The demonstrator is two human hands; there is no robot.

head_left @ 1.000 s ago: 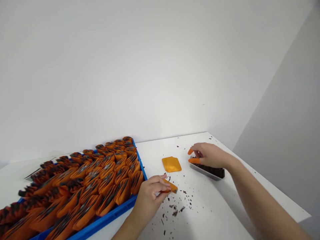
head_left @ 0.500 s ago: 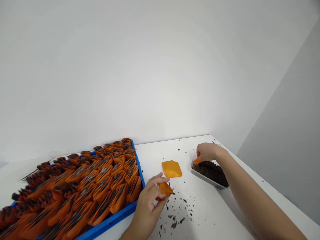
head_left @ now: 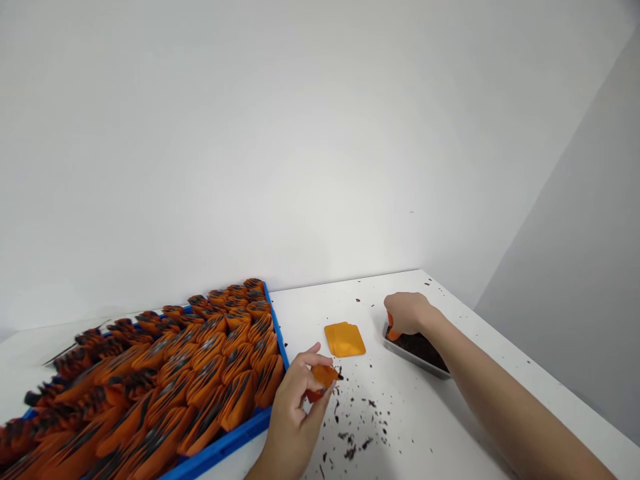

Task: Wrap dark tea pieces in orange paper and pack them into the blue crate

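My left hand (head_left: 296,400) pinches a small orange pouch (head_left: 323,377) just above the white table, right of the blue tray's near corner. My right hand (head_left: 407,313), with orange finger cots, is curled down into a small grey tray (head_left: 411,355) of dark brown shredded material (head_left: 423,348); whether its fingers hold any is hidden. A small stack of flat orange pouches (head_left: 345,339) lies on the table between my two hands.
A blue tray (head_left: 225,442) on the left is packed with several rows of upright orange pouches (head_left: 165,373) filled with dark material. Dark crumbs (head_left: 357,420) are scattered over the white table (head_left: 450,427). A white wall stands behind; the table's edge runs along the right.
My right hand has gone from hovering with fingers apart to curling down into the grey tray. My left hand has lifted and turned the orange pouch slightly towards me.
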